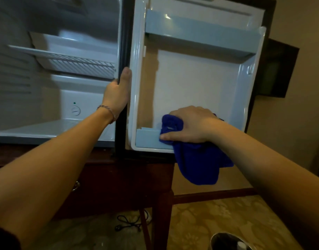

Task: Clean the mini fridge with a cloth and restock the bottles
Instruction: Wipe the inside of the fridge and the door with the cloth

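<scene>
While the mini fridge [56,69] stands open on a dark wooden desk [119,177], its door [191,78] swings wide to the right. At the door's lower shelf [148,138], the right hand [189,125] curls its fingers [173,137] around a blue cloth [196,165]. The left hand [117,92] grips the fridge's front edge beside the door hinge, fingers wrapped inside.

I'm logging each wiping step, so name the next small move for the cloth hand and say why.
Probably slide the right hand with the blue cloth leftward along the lower door shelf. The cloth sits on the shelf's right part, its left stretch is uncovered, and the left hand grips the fridge's edge by the door.
</scene>
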Motion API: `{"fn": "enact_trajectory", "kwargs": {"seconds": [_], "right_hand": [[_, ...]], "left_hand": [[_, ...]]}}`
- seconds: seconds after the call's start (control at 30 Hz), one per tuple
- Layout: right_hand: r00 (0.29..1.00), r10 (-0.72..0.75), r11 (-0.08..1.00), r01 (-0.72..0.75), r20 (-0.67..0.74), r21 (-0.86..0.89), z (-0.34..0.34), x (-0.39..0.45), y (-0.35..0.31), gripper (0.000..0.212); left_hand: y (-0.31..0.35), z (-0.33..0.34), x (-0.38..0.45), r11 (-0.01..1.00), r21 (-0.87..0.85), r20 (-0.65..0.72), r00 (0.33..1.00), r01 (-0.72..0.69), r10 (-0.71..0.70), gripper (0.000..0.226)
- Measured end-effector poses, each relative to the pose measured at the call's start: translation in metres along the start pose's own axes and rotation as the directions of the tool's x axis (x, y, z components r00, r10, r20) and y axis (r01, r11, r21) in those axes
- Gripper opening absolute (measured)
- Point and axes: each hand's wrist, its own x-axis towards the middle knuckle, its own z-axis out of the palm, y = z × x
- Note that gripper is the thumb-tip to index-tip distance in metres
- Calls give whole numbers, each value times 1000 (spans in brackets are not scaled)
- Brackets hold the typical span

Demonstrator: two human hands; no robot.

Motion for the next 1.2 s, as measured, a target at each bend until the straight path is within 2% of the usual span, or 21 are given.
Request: {"fn": "enact_trajectory", "kwargs": {"seconds": [0.13,0.23,0.37,0.47,0.53,0.63,0.83,1.07,1.2], "right_hand": [[996,-82,996,83,-23,14,1,23,-37,52],[996,-81,996,82,-25,31,0,26,-46,51],[999,15,994,-20,46,111,-4,11,-26,49],[988,139,983,-147,72,112,-8,-15,14,53],[970,211,956,-230,118,183,-11,-33,36,53],[961,231,932,-263,152,250,-13,-38,45,55],[983,165,980,-172,74,101,-7,-22,23,59],[1000,9,997,-8,-2,71,-2,22,-48,52],[999,31,992,-34,30,125,-5,29,-60,50]], "left_hand": [[5,0,-5,1000,-1,11,1000,-8,8,57],[9,0,-8,1000,20,13,1000,-16,16,56],[9,-3,-9,998,60,33,999,-14,12,58],[6,-3,-6,998,58,43,999,-15,12,59],[6,-3,-6,998,58,49,999,-14,11,60],[5,-4,-7,999,41,56,998,-12,10,59],[7,-3,-8,999,49,29,1000,-1,0,57],[6,-4,-5,999,50,36,999,-6,4,59],[5,-5,-5,999,47,45,999,1,-3,62]]}}
